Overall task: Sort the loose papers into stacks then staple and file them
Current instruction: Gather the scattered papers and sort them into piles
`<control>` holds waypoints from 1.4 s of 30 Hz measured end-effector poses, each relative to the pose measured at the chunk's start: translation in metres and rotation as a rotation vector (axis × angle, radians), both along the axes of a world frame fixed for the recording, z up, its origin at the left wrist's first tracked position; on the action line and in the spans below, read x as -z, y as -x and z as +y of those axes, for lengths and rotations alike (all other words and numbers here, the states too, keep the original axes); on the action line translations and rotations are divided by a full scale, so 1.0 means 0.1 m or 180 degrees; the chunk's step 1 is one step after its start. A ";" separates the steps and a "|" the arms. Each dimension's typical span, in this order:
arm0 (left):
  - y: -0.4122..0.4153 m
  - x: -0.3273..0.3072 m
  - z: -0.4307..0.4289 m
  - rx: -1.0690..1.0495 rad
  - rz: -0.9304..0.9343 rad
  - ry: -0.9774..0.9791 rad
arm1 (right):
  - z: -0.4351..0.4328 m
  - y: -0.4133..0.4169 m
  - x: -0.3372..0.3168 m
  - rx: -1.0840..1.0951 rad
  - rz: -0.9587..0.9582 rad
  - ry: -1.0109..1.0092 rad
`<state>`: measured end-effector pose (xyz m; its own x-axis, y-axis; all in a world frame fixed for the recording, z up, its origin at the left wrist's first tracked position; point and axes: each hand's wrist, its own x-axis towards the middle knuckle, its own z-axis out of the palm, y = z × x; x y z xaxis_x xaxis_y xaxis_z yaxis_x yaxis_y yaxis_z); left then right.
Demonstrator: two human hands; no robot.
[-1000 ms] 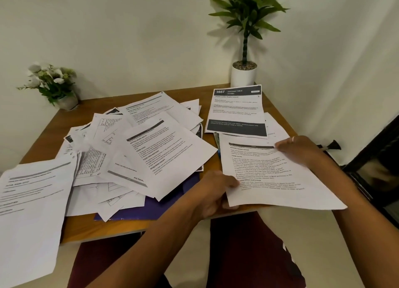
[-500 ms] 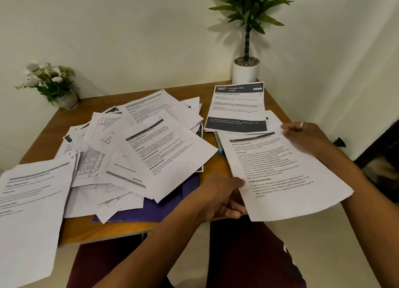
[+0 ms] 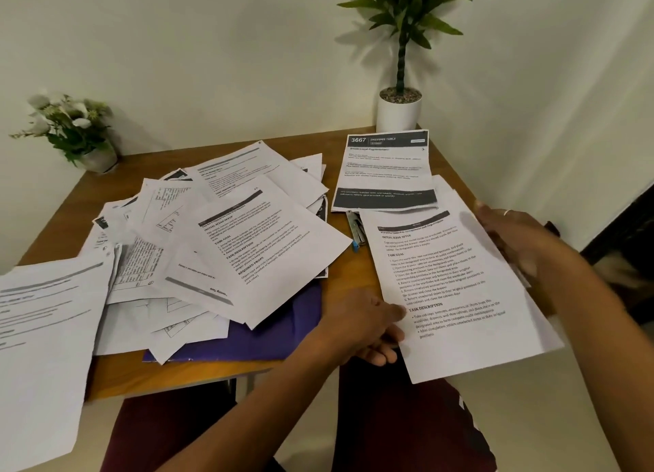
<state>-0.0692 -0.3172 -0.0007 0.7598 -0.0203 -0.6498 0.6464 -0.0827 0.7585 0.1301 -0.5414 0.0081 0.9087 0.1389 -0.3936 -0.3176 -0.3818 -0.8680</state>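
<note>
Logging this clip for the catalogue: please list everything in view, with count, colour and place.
table: one, brown wood, centre
loose papers: many, white with black print, heaped left and middle of the table
dark-banded sheet: one, white and black, far right of the table
held sheets: a few, white, over the near right edge
folder: one, purple, under the heap
stapler: one, grey with blue tip, between heap and held sheets
tall plant: one, green, white pot, far right corner
flower pot: one, white blooms, far left corner
left hand: pinches the held sheets' left edge
right hand: holds their right edge
</note>
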 end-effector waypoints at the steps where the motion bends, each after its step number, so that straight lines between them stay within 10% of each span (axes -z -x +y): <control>1: -0.01 0.00 0.01 -0.0031 -0.0019 0.0031 | -0.01 0.00 -0.01 -0.0090 0.0016 0.0065; 10: 0.02 0.02 0.07 0.0091 -0.0082 -0.0660 | -0.02 -0.12 -0.04 -0.0010 -0.0027 0.0728; 31: -0.09 -0.05 -0.17 -0.0299 -0.0308 0.0240 | 0.86 0.45 0.07 -0.0536 -0.1752 0.0891; 36: 0.15 -0.26 0.31 0.0065 -0.0557 -0.1051 | 1.30 0.75 0.06 -0.0717 -0.1608 0.0295; 42: 0.51 -0.30 1.35 -0.1615 -0.1324 -0.1911 | 1.95 0.97 0.03 -0.1244 -0.1562 0.0377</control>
<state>-0.1199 -0.1818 0.0289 0.7616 0.6383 -0.1119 0.3950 -0.3204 0.8610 0.0331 -0.3461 0.0053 0.8783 0.4776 0.0225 0.2883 -0.4914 -0.8218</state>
